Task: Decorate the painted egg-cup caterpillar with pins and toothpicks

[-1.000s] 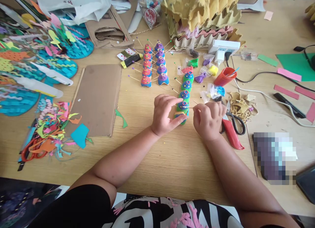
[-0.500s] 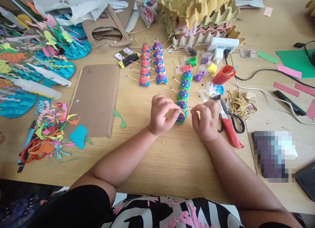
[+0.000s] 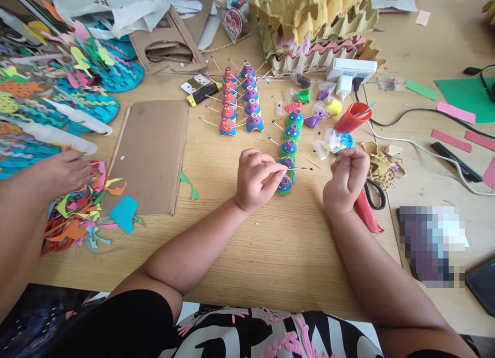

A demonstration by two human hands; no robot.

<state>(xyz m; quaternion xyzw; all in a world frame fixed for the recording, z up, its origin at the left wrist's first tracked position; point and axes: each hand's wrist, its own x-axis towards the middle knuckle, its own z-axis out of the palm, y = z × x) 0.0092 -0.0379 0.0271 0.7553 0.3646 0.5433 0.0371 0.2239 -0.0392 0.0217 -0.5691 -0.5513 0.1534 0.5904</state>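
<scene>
My left hand (image 3: 257,180) pinches a thin stick (image 3: 296,168) between thumb and finger; the stick points right and has a dark tip. Right of it, my right hand (image 3: 345,180) is raised over the scissors with its fingers curled together; whatever they hold, if anything, is too small to make out. Beside my left fingertips stands a column of blue-and-green clay figures (image 3: 288,149). Farther back are a red-and-blue row (image 3: 228,110) and a purple-and-blue row (image 3: 253,108), with thin sticks poking out. A loose stick (image 3: 311,162) lies between my hands.
Another person's hand (image 3: 64,175) reaches over paper scraps (image 3: 83,203) at the left. Cardboard (image 3: 149,157) lies beside them. An orange cup (image 3: 352,117), bagged blue clay (image 3: 343,140), red-handled cutter (image 3: 366,213) and power strip (image 3: 352,69) are at the right; egg trays (image 3: 313,17) stand behind.
My right hand has moved right, away from the stick in my left hand, and its fingers have curled. Another person's hand has come in at the left.
</scene>
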